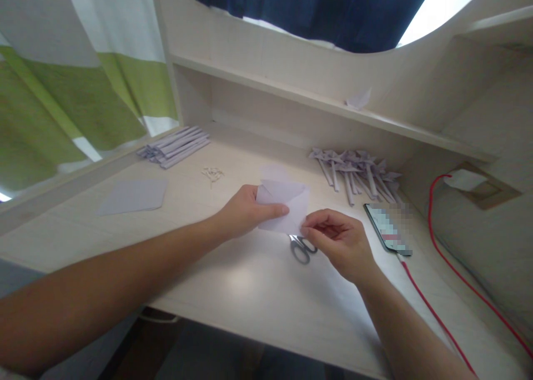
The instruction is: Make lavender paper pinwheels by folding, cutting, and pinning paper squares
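Note:
Between my two hands, above the desk, is a pale square of paper [287,194] with creases and cut flaps. My left hand [254,210] grips its left side, the thumb lying across the front. At the lower right corner, my right hand [335,235] pinches the paper between thumb and forefinger. A pair of scissors [303,249] with dark handles lies under the paper, its blades mostly hidden. Behind the held piece, another pale sheet [272,173] shows in part on the desk.
Rolled paper sticks [177,145] are piled at the back left, near small pale pieces [213,174]. A paper stack [133,195] lies at left. Several paper pinwheels [358,171] rest at the back right. A phone [387,229] with a red cable [437,319] lies right. A folded paper [358,99] sits on the shelf.

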### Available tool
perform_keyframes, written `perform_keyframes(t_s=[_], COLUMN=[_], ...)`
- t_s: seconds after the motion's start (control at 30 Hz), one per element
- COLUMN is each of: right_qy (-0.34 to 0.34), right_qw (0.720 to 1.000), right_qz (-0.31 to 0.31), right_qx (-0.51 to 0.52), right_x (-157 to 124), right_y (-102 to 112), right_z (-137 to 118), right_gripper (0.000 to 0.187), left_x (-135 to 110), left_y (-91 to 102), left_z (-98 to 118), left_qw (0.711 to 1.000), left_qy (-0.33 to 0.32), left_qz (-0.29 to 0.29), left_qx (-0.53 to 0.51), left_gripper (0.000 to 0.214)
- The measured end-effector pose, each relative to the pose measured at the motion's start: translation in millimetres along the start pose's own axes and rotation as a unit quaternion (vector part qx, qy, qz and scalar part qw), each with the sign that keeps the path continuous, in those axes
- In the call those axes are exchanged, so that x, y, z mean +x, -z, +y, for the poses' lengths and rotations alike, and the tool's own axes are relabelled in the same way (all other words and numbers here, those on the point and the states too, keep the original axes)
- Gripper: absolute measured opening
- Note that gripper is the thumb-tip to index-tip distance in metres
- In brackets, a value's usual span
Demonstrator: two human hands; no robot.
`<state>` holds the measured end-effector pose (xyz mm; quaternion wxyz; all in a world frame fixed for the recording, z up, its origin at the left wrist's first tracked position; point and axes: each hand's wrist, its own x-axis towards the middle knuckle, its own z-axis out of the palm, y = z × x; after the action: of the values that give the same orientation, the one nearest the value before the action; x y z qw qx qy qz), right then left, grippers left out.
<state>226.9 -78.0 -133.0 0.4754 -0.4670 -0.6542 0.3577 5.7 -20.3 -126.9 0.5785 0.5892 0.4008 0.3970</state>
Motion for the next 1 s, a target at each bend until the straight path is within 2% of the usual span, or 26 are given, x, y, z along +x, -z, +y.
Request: perform_keyframes(t_s=[0.63,0.83,0.9,1.0], right_qy=[0.014,-0.008,-0.020,-0.058], right_qw=[0.999,0.999,0.999,0.986], right_qz=[0.027,0.021,0.024,-0.011], right_qx=[0.017,0.044,0.015,-0.156], right_x=[1,1,3,6], right_y=[-1,-2,1,10], right_z=[1,1,2,4], right_gripper=[0.009,0.013,0.014,0.012], left_x=[-1,1,4,9], left_y=[-0.2,-0.4,2.0,6.9], left_z=[-4,-7,-9,-11], left_qw=[1.000,0.999,0.999,0.997], left_qy=[-0.027,-0.026,-0.028,-0.040], left_qz=[-0.006,-0.003,0.013,0.053], left_qx=[-0.004,-0.023,-0.023,-0.038], left_gripper=[0.031,0.028,0.030,0.034])
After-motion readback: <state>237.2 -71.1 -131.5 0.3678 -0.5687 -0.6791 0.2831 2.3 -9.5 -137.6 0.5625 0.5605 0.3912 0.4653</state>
